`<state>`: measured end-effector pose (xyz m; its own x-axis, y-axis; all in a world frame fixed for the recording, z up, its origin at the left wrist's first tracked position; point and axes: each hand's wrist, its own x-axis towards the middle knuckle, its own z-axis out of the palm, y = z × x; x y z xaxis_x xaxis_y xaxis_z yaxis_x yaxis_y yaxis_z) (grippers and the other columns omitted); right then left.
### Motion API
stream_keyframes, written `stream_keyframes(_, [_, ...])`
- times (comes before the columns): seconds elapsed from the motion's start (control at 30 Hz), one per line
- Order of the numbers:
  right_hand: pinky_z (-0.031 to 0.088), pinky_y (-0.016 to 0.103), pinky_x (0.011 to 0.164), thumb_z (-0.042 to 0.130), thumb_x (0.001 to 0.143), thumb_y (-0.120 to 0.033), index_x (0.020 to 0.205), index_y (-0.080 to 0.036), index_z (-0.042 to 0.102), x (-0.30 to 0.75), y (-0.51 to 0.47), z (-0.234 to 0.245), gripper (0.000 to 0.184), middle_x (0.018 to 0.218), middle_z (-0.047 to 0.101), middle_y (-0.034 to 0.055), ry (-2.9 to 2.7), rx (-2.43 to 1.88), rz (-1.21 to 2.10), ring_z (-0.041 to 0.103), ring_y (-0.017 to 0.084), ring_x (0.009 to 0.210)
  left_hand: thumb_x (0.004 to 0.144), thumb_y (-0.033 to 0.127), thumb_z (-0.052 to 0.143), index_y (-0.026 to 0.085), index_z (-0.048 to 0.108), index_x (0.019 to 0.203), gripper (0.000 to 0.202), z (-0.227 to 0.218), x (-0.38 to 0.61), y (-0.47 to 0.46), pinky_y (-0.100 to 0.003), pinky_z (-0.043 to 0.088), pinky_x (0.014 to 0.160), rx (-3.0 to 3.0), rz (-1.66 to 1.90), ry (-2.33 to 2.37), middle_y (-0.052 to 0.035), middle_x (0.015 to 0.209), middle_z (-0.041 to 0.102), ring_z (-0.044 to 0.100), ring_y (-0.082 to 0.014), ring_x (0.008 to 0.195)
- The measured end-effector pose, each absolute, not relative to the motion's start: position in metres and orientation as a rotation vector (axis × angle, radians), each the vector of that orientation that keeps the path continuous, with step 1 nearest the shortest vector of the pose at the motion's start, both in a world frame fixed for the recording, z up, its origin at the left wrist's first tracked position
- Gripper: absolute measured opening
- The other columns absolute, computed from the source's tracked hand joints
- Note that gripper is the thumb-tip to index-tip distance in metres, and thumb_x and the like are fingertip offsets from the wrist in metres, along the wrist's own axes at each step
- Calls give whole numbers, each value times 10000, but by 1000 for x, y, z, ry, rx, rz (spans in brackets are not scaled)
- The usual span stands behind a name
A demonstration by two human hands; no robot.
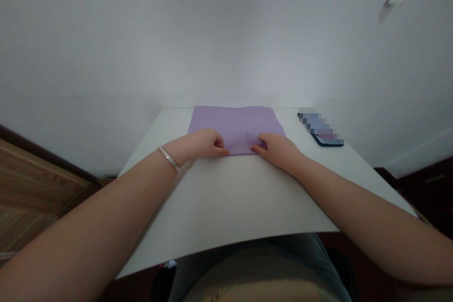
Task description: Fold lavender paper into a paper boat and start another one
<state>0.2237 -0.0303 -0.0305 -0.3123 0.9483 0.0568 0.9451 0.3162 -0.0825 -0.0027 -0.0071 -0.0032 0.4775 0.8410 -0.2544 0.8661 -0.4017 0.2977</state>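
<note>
Paper (233, 125): against bench (226, 193)'s far edge
Left grip (204, 143): on paper, pinch unclear
Right grip (279, 149): on paper, pinch unclear
Phone (320, 128): near right edge

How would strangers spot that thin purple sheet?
Start at the white table against the pale wall. At its far side lies the purple sheet, left hand and right hand on its near edge. Unlike the dark-edged phone at right, it's broad and purple.

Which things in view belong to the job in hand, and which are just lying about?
In use:
Purple sheet
Left hand and right hand, both on the sheet
White table, under it

Lying about:
Phone, right of the sheet, untouched
</note>
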Motion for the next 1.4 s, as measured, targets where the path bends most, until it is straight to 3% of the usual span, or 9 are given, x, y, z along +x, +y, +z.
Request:
stream_keyframes(0.4, [397,309,644,442,907,-478,998,-161,640,225,-30,-31,385,980,701,133,-2490,-1765,35,640,252,859,757,413,534,164,653,726,278,-4,-4,-5,-241,278,520,2317,-105,1400,1,612,578,449,-118,544])
stream_keyframes(0.6, [401,304,644,443,909,-479,1015,-168,640,224,-30,-32,383,983,702,130,-2496,-1775,33,637,249,873,711,380,596,189,603,918,281,-8,-6,-2,-211,330,531,2355,-21,1370,13,700,556,492,-128,608])
stream_keyframes(0.87, [401,306,637,449,908,-477,998,-167,640,226,-31,-32,375,973,702,131,-2490,-1788,36,638,251,858,742,373,556,184,601,959,291,-4,-9,-2,-220,331,551,2336,-62,1317,10,705,542,477,-133,621])
stream_keyframes(1.1, [401,304,654,453,907,-473,999,-165,644,224,-30,-30,374,973,702,133,-2480,-1780,54,633,244,858,702,491,604,185,596,906,367,-9,-3,-2,-236,320,553,2337,-9,1385,-1,724,582,498,-145,626])
stream_keyframes(1.4, [356,292,623,464,906,-444,966,-163,642,222,-31,-28,338,942,706,118,-2461,-1768,45,627,225,813,741,418,556,173,631,762,258,-13,-3,-3,-241,283,507,2369,-12,1378,-4,630,596,466,-123,547])
